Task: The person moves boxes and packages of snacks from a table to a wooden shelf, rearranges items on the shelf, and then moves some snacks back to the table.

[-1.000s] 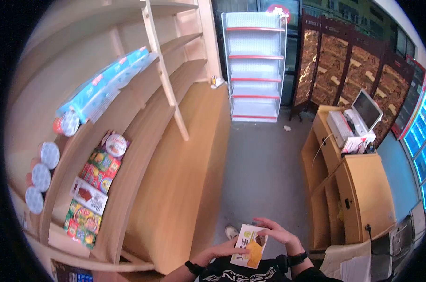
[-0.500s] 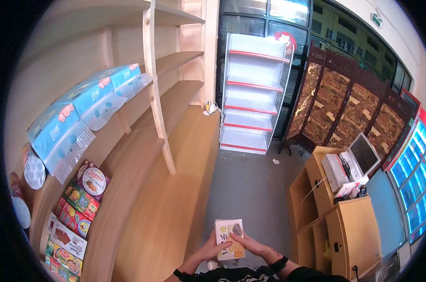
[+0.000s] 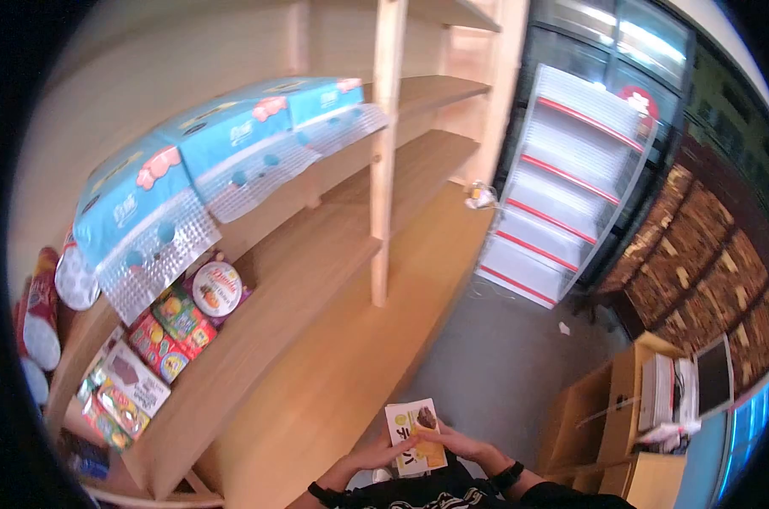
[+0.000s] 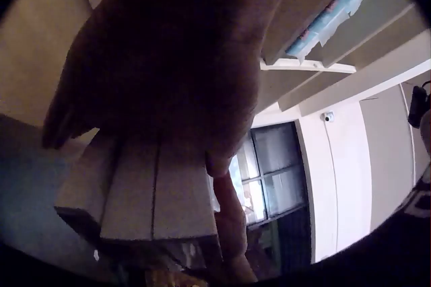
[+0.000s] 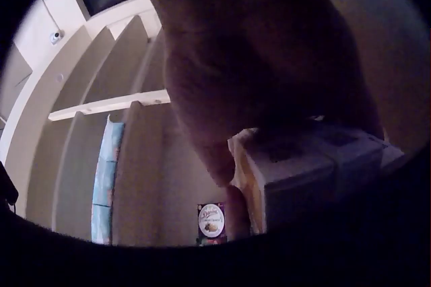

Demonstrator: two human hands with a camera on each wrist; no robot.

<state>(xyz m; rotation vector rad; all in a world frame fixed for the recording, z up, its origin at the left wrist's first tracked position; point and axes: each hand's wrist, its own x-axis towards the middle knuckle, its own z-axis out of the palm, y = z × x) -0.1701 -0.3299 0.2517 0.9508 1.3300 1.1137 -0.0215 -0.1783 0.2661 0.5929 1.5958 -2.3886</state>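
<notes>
In front of the body, both hands hold a stack of white snack boxes [image 3: 408, 417]; its top face carries dark lettering, a dark-brown picture and a yellow patch. The left hand [image 3: 373, 456] grips the left side, thumb across the top face. On the right side is the right hand [image 3: 462, 443], its thumb over the front as well. The left wrist view shows the narrow sides of three boxes [image 4: 180, 196] lying together beneath the dark left hand [image 4: 168, 65]. In the right wrist view, the right hand [image 5: 262, 72] spans the boxes [image 5: 303, 176], its far fingers hidden.
Wooden shelving [image 3: 316, 237] runs along the left, with blue tissue packs [image 3: 138, 195], a round-labelled Danisa box [image 3: 217, 288], other snack boxes [image 3: 136, 379] and canisters [image 3: 43, 314]. A white rack [image 3: 562, 182] stands ahead. A wooden desk [image 3: 584, 416] with a monitor [image 3: 713, 377] is at right.
The head view has swung left toward the shelving, so the rack and desk sit further right. The left hand, spread over the box front earlier, now grips its side; both hands keep the boxes.
</notes>
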